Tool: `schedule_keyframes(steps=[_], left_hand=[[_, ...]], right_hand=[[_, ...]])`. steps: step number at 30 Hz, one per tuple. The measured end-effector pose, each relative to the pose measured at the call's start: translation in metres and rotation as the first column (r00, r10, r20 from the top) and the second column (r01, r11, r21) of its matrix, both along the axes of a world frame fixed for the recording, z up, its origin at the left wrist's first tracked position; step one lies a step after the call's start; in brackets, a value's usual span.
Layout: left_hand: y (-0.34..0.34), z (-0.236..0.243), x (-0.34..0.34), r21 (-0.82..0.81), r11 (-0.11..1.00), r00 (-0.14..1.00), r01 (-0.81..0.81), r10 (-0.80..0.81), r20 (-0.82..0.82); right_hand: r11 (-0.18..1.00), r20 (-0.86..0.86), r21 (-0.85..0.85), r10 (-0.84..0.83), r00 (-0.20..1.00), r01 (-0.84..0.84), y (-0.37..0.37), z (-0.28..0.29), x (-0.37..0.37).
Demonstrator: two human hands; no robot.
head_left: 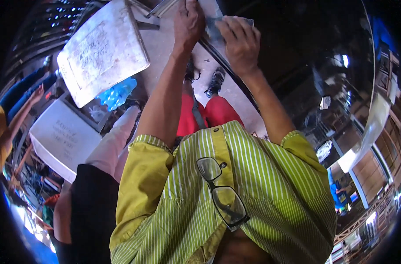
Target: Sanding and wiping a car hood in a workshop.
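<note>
My left hand [189, 22] is at the top middle, its fingers curled closed; what they grip, if anything, is hidden. Just right of it, my right hand [242, 42] bends its fingers over a flat greyish piece [213, 30]. That piece is blurred, and its kind is unclear. Below the two hands, a dark narrow bar [227, 66] slants down to the right, passing close by my right wrist.
A worn white board-like top [103, 48] stands at upper left, with a blue plastic bag [117, 93] below it. Lower left is a white box-like seat [66, 136], beside a person in dark clothing [92, 211]. Eyeglasses [222, 193] hang on my striped shirt. Another person's arm [22, 114] shows far left.
</note>
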State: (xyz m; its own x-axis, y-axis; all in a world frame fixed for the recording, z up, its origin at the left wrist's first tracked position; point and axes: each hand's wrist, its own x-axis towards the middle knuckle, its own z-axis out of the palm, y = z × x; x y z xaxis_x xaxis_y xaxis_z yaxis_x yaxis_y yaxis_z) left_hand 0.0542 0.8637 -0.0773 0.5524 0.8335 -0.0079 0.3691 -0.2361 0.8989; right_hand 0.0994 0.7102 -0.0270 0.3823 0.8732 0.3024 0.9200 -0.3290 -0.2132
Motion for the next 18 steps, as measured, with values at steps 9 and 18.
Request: schedule_keyframes(steps=[9,18], left_hand=[[0.011,0.001,-0.011,-0.008,0.971,0.967,0.238,-0.236,0.096],[0.021,-0.001,-0.016,-0.428,0.898,0.992,0.1,-0.123,-0.026]], right_hand=[[0.989,-0.004,0.057,0.134,0.991,-0.133,-0.003,0.001,0.005],[0.977,-0.017,0.013,0.213,0.977,-0.212,-0.023,0.002,-0.01]])
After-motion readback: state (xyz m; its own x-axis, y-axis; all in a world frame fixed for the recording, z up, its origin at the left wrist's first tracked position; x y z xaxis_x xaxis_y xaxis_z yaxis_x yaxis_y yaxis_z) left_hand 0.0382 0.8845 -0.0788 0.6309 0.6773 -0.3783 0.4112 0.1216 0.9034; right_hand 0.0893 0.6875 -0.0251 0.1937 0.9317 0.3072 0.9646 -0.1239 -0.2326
